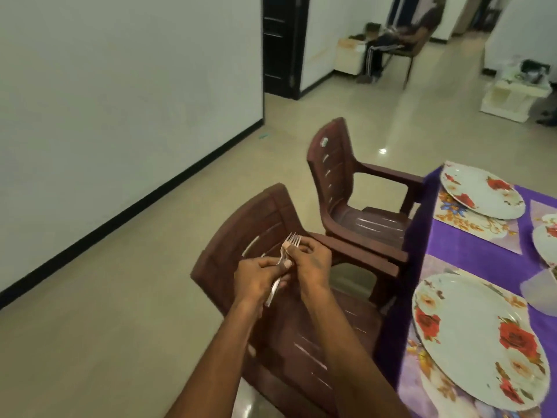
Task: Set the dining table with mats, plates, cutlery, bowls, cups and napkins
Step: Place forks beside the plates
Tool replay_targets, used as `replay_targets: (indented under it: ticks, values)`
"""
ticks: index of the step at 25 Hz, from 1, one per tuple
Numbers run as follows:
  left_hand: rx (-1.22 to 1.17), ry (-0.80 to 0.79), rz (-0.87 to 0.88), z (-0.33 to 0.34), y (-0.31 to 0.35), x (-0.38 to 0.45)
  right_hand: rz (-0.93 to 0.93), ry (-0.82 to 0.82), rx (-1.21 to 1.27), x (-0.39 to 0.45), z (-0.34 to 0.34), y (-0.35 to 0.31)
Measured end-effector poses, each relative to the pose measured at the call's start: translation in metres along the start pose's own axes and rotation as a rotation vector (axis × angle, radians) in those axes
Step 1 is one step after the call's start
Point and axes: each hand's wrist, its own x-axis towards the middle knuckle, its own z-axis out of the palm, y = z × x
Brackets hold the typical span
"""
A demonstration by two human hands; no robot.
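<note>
both forearms reach fwd from bottom centre and meet over the back of the near brown chair (256, 224), off the left side of the table (470, 260). left hand (259, 276) is curled, knuckles up, fingers wrapped round the handles of a small bunch of forks (283, 260); handle ends poke out below the fist, pointing down toward the person. right hand (310, 260) sits just beside it, touching, fingers + thumb bent in to pinch the forks near the neck; tines stick up above both hands, angled away. exact no. of forks can't be told, blurred. both wrists roughly level, hands close together in mid-air, nothing resting on the chair. on the table, w/ purple cloth: near plate (479, 336) w/ red flowers on a floral mat (428, 384), far plate (482, 191) on another mat (470, 221), well apart from the hands. second brown chair (346, 188) stands further along the table edge.
</note>
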Motion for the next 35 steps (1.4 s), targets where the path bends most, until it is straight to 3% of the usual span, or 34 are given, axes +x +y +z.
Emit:
replay_targets:
  ticks: [6,12,18,19,23,25,30,35]
  values:
    - [-0.079,0.066,0.057,-0.219,0.075,0.038,0.013,-0.027,0.070,-0.050,0.224,0.016]
    - [0.134,0.130,0.141,-0.329,0.140,0.079,0.004,-0.130,0.153,-0.039,0.342,-0.006]
    - [0.298,0.140,0.308,-0.396,0.195,0.202,0.100,-0.134,0.336,0.079,0.456,-0.006]
    - [0.312,0.141,0.325,-0.398,0.201,0.200,0.114,-0.144,0.345,0.080,0.459,-0.008]
    - [0.393,0.105,0.312,-0.387,0.267,0.340,0.135,-0.144,0.509,0.202,0.516,-0.042]
    - [0.361,0.119,0.296,-0.376,0.296,0.368,0.073,-0.167,0.456,0.228,0.523,-0.061]
    - [0.260,-0.062,0.215,-0.313,0.365,0.503,0.071,-0.108,0.386,0.346,0.505,-0.123]
    - [0.259,-0.285,0.192,-0.198,0.416,0.683,0.011,0.062,0.374,0.499,0.473,-0.160]
